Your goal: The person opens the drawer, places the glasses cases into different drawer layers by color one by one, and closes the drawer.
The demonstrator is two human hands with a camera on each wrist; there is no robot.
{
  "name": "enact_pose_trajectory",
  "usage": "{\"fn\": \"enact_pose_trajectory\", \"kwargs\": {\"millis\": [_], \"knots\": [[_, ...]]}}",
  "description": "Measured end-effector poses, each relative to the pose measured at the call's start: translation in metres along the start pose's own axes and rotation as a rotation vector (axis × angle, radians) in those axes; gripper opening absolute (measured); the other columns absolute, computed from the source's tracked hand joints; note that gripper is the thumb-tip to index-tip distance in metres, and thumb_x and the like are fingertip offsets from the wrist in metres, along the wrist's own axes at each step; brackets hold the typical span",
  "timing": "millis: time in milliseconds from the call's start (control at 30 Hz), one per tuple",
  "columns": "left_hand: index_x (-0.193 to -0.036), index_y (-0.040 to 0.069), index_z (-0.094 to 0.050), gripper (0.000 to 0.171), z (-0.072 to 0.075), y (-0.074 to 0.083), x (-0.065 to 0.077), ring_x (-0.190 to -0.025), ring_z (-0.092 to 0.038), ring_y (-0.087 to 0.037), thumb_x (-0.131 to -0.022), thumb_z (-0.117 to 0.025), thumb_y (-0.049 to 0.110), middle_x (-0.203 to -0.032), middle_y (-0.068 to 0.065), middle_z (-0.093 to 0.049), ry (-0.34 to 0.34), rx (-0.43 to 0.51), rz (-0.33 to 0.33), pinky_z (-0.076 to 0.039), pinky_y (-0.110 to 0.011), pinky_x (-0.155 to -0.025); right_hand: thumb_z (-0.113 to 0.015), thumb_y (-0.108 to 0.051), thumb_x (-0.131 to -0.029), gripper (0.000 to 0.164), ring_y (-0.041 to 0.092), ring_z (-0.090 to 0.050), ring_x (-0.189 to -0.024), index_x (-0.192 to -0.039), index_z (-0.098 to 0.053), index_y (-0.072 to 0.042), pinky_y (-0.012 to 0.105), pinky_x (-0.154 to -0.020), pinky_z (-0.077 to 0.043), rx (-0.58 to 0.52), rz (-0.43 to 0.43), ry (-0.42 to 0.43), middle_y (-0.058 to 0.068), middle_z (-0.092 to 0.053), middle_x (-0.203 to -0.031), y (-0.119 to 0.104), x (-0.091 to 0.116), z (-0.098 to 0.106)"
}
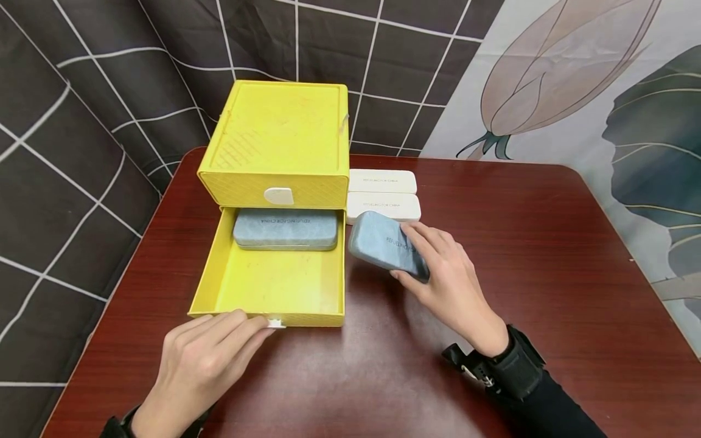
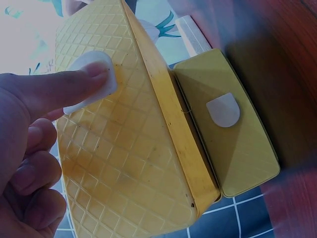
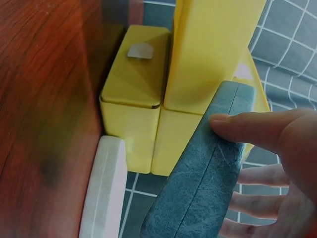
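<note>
A yellow two-drawer box (image 1: 274, 131) stands with its lower drawer (image 1: 274, 289) pulled out. My left hand (image 1: 205, 353) pinches that drawer's front at its white pull tab (image 2: 101, 82), thumb on the tab. Inside, toward the back, lies a blue glasses case (image 1: 287, 230) with dark lettering. Just right of the drawer, my right hand (image 1: 449, 283) grips a second blue glasses case (image 1: 383, 243), tilted and held between thumb and fingers; the seam along its side (image 3: 198, 178) shows in the right wrist view.
Two white cases (image 1: 383, 207) lie side by side against the box's right side. The closed upper drawer has its own white tab (image 1: 279, 196). Under everything is a reddish-brown table (image 1: 509, 243); behind it hang a dark grid cloth (image 1: 328, 42) and a flowered cloth (image 1: 575, 121).
</note>
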State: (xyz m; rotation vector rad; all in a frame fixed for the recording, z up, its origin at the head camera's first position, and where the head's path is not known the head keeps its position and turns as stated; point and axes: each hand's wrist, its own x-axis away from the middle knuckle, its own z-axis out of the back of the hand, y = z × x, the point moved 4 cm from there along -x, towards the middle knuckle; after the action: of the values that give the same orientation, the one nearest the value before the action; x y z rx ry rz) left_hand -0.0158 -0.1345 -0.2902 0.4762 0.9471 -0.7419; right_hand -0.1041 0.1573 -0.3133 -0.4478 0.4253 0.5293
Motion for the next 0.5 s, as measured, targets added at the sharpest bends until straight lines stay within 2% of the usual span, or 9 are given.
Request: {"fn": "enact_pose_trajectory", "kwargs": {"millis": [200,500], "knots": [[-0.076,0.011,-0.068,0.017,0.000,0.000,0.001,-0.048,-0.033,-0.002,-0.087,-0.061,0.022,-0.063,0.009,-0.046,-0.019,0.000,0.009,-0.030,-0.017,-0.042,-0.077,-0.026,-0.072,0.071,0.026,-0.045,-0.118,-0.135,-0.049,-0.009,0.044,-0.083,-0.039,0.004,0.028,0.021,0.006,-0.050,-0.134,-0.005,0.000,0.004],[-0.077,0.010,-0.068,0.017,0.001,0.000,0.001,-0.048,-0.033,-0.002,-0.088,-0.061,0.021,-0.063,0.010,-0.046,-0.030,0.000,0.011,-0.031,-0.018,-0.043,-0.077,-0.023,-0.072,0.070,0.026,-0.045,-0.117,-0.135,-0.050,-0.008,0.046,-0.089,-0.036,-0.006,0.077,0.061,0.006,-0.051,-0.132,-0.015,-0.004,0.012]]}}
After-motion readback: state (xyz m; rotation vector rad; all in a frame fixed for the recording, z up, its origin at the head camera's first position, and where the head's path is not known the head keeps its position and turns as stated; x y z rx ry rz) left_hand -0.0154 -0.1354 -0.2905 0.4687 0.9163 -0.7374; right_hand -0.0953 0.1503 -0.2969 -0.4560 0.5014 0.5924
